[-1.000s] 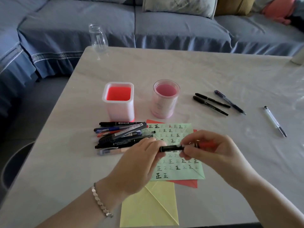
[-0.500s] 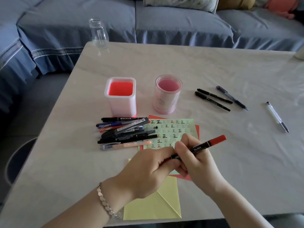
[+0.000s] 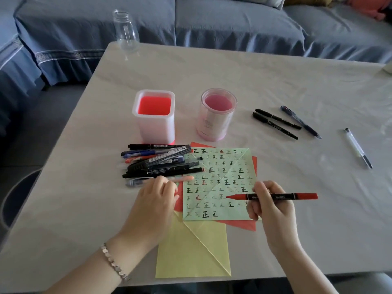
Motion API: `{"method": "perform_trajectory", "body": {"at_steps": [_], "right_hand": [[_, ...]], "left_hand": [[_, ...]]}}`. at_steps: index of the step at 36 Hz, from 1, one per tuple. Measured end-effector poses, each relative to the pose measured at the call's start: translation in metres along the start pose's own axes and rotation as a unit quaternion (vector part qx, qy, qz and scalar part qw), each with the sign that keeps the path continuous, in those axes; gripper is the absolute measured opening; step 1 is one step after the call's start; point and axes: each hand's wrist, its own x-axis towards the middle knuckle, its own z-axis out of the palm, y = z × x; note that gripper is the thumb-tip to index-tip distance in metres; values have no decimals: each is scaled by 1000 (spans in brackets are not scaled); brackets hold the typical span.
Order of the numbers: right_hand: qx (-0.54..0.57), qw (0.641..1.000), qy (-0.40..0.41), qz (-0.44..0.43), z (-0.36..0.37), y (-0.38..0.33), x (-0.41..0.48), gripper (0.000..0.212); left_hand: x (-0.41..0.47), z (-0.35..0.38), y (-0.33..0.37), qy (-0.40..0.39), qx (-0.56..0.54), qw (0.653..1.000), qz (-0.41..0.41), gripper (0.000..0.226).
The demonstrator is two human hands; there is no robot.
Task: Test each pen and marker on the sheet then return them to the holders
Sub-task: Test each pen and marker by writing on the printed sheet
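My right hand (image 3: pixel 269 211) grips a red double-ended marker (image 3: pixel 282 196) held level, its pointed red end just above the green sheet (image 3: pixel 218 166) covered in written characters. My left hand (image 3: pixel 154 200) rests curled at the sheet's left edge, and a small red piece at its fingertips looks like the marker's cap. Several pens and markers lie in a pile (image 3: pixel 161 164) left of the sheet. Behind them stand a square white holder (image 3: pixel 156 128) and a round pink holder (image 3: pixel 214 126), with nothing in either.
Two black markers (image 3: pixel 275 122), a blue pen (image 3: pixel 301 122) and a clear pen (image 3: pixel 358 148) lie on the table to the right. Yellow paper (image 3: pixel 191 251) and red paper (image 3: pixel 248 225) lie under the sheet. A glass bottle (image 3: pixel 125 32) stands at the far left corner, with a blue sofa behind.
My hands have come apart. The left hand moved left to the sheet's edge, and the right hand now holds the marker alone with its left tip bared over the sheet.
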Motion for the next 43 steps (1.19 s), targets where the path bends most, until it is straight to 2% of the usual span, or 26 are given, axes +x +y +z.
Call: {"method": "perform_trajectory", "body": {"at_steps": [2,5,7,10,13,15,17,20,26,36,43], "right_hand": [[-6,1000,-1,4,-3,4,-2,19],[-1,1000,-7,1,-7,8,-4,20],[15,1000,-11,-2,-9,10,-5,25],[28,1000,-13,-5,-9,11,-4,29],[15,1000,-2,-15,-7,15,-3,27],[1,1000,11,-29,-4,18,-4,22],[-20,998,30,-50,-1,21,-4,20],[-62,993,65,-80,4,27,-4,28],[-98,984,114,-95,13,46,-2,39],[-115,979,131,-108,24,59,-8,40],[-133,977,110,-123,25,59,-8,40]], "left_hand": [[-4,5,-3,27,47,999,-2,3],[-7,8,3,57,59,996,-17,27],[-8,9,13,56,28,998,3,29],[-11,10,27,-12,-21,997,67,33],[-17,14,33,-95,-56,983,148,34],[-20,17,34,-129,-77,975,164,34],[-22,20,32,-148,-72,973,163,35],[-23,22,31,-160,-59,971,167,36],[-23,23,32,-152,-64,974,155,37],[-22,24,31,-146,-114,973,139,37],[-21,24,31,-150,-112,972,140,37]]}}
